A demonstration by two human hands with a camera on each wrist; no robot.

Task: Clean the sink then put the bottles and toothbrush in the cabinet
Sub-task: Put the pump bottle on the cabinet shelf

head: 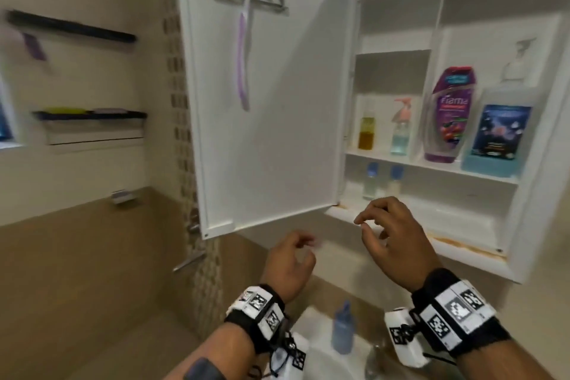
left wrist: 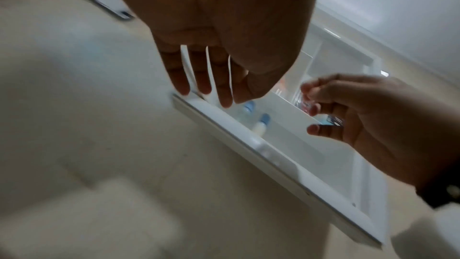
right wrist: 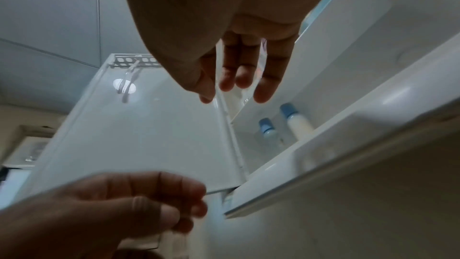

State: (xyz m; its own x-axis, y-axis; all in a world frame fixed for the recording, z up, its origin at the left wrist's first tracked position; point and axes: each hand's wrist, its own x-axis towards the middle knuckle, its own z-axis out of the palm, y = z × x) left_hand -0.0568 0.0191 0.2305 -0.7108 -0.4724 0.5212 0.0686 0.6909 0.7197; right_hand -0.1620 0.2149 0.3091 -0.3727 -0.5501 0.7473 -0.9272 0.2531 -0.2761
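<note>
The white wall cabinet (head: 538, 163) stands open, its door (head: 293, 120) swung out to the left. A purple toothbrush (head: 243, 55) (right wrist: 126, 88) hangs in the rack on the door's inner face. Two small blue-capped bottles (head: 371, 177) (right wrist: 296, 121) stand on the bottom shelf. A blue bottle (head: 342, 330) stands on the rim of the sink (head: 320, 361) below. My left hand (head: 303, 248) (left wrist: 211, 90) hovers under the door's lower edge, fingers loosely curled, holding nothing. My right hand (head: 370, 222) (right wrist: 239, 86) hovers in front of the bottom shelf's lip, fingers relaxed and empty.
The middle shelf holds a yellow-liquid bottle (head: 366, 133), a pink-trigger spray bottle (head: 401, 129), a purple body-wash bottle (head: 447, 117) and a big blue-labelled bottle (head: 499, 133). A tap (head: 374, 358) rises behind the sink. Wall shelves (head: 89, 120) hang at the left.
</note>
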